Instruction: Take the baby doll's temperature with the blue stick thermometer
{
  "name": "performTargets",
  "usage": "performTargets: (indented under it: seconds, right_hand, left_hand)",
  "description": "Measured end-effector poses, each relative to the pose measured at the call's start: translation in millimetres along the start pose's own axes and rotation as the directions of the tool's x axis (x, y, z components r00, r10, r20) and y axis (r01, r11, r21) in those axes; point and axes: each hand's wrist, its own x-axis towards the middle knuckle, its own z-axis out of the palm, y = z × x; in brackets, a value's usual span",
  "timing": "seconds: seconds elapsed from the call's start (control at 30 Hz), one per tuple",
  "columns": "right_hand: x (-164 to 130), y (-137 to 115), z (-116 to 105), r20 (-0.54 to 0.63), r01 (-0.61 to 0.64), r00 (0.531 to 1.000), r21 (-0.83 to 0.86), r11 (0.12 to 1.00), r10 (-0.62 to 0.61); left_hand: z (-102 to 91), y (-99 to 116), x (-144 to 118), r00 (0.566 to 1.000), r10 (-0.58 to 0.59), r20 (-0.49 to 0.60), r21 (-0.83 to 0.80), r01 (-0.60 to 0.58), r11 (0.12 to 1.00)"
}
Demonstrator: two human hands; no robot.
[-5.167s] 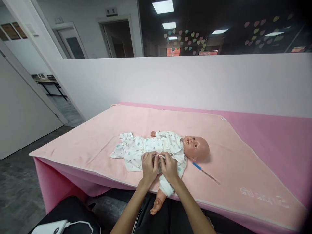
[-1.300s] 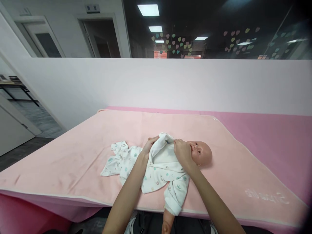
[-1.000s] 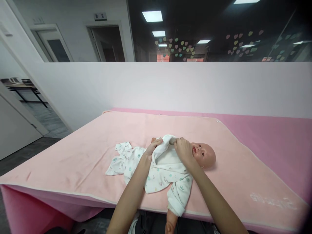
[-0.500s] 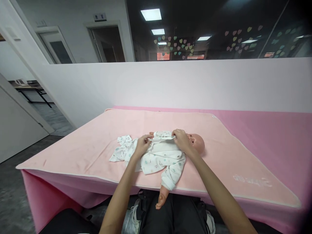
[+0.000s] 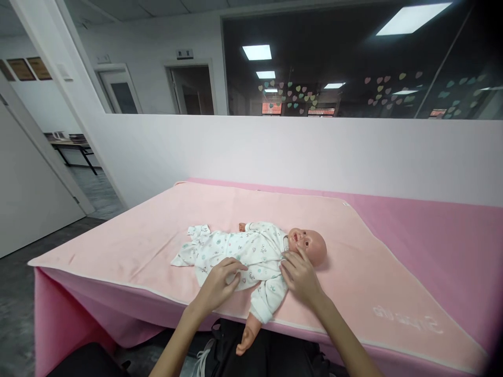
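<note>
While the doll (image 5: 259,254) lay near the tabletop's (image 5: 393,272) front edge, spread fingers (image 5: 231,264) of both hands rested on its garment (image 5: 236,251).

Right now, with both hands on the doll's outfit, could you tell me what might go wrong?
The doll lies near the table edge, and its arm already hangs over; a tug by the left hand or right hand on the printed garment could slide it off. The pink blanket might also bunch.

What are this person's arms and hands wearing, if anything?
Nothing: the left hand and the right hand are bare, with no gloves, rings or watch to be seen, and both forearms are bare too, with no sleeves in view.
</note>
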Motion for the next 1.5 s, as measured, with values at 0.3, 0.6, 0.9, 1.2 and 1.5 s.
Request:
performTargets:
  seconds: [0.3, 0.6, 0.9, 1.2, 1.5]
  right_hand:
    - [24.0, 59.0, 2.5, -0.319, -0.394, 0.827, 0.258, 0.882, 0.463]
    - [28.5, 132.0, 13.2, 0.214, -0.621, 0.598, 0.733, 0.278, 0.772]
    - [4.8, 143.2, 28.5, 0.447, -0.571, 0.423, 0.807, -0.152, 0.788]
    - [9.4, 139.4, 24.1, 0.534, -0.494, 0.423, 0.813, -0.308, 0.732]
    - [6.3, 148.3, 26.5, 0.330, -0.406, 0.336, 0.896, -0.181, 0.882]
  left_hand:
    - [28.9, -15.6, 144.6, 0.945, -0.007, -0.327, 0.057, 0.027, 0.998]
    - [62.3, -71.3, 175.8, 0.960, -0.279, -0.026, 0.383, 0.268, 0.884]
    - [55.9, -65.4, 167.8, 0.939, -0.345, 0.007, 0.501, 0.295, 0.814]
    - [55.1, -58.1, 162.0, 0.940, -0.341, 0.003, 0.584, 0.275, 0.764]
    - [55.6, -58.5, 162.4, 0.942, -0.336, 0.012, 0.604, 0.261, 0.753]
